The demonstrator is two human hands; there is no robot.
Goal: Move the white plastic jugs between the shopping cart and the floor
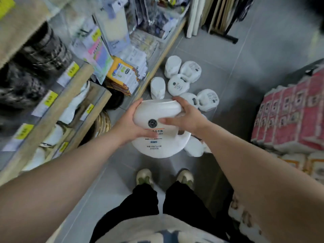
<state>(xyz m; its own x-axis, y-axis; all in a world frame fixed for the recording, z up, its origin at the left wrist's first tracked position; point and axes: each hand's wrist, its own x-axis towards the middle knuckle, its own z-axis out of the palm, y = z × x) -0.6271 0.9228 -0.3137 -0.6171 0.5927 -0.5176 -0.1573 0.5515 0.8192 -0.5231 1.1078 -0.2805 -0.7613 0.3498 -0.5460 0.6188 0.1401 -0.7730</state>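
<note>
Here, in the head view, a person is holding a large white plastic jug with a round black logo and an orange-edged label (152,111) in the air above the grey tiled floor (236,76). Its printed face is facing the camera and its handle loop is showing at its lower right. The left hand (129,128) is clasping the jug's left flank, with the thumb lying across the label and the fingers wrapping round the far side. The right hand (186,118) is gripping the jug's upper right corner, with the thumb stretching across the front just beside the logo and the fingers curling over the top edge.

Beyond the held jug, a group of white plastic jugs (178,85) is sitting close together on the floor, several lying on their sides with labels showing. One more white jug (193,146) is lying just to the held jug's lower right, partly hiding under the right wrist.

To the left of the held jug, wooden-edged shop shelves with yellow price tags (77,83) are running along the aisle, carrying packaged goods. To its right, well apart, stacked pink-wrapped packs (294,111) are standing. Below the held jug, the person's pale shoes (144,177) are resting on the floor.
</note>
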